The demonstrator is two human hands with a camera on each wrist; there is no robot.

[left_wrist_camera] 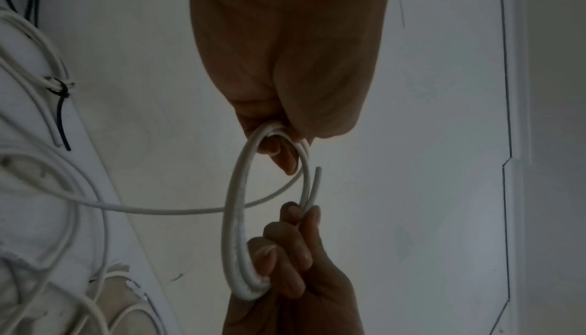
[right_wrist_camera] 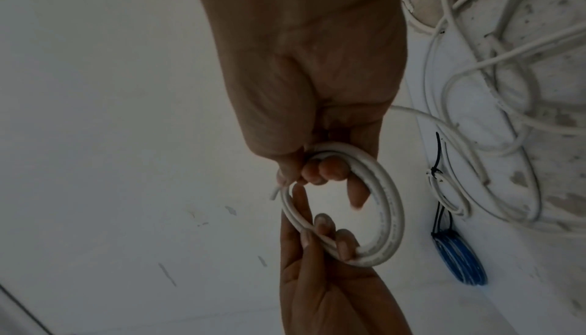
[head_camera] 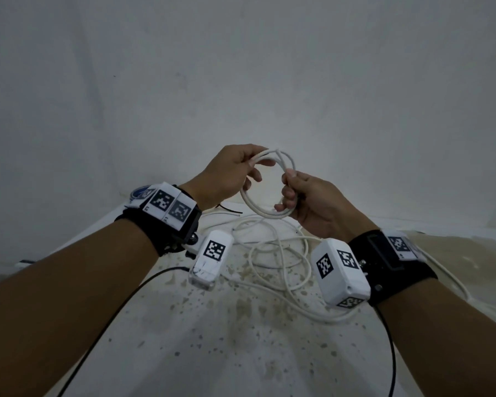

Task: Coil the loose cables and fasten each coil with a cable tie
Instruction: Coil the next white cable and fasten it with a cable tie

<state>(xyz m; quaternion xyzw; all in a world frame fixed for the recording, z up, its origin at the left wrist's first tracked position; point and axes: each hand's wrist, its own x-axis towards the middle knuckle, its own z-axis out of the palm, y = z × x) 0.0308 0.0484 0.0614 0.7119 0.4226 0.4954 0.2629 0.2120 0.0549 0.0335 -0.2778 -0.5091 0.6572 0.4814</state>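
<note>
Two hands hold a small white cable coil (head_camera: 265, 186) in the air above a stained white table (head_camera: 241, 339).

Both forearms reach forward from the near edge, wrists raised. On the left, the left hand (head_camera: 226, 174) curls its fingers and thumb round the coil's far-left arc. On the right, the right hand (head_camera: 307, 200) pinches the coil's right side and hooks lower fingers through its near arc. The coil hangs upright between them, a strand trailing down to the loose white cables (head_camera: 278, 253) tangled on the table just below. Only the left wrist view shows the cable's short free end (left_wrist_camera: 314, 185) poking past the right fingertips. Only the right wrist view shows a blue coil (right_wrist_camera: 460, 257) lying at the table's far edge beside a small white coil bound with a black cable tie (right_wrist_camera: 436, 165).
</note>
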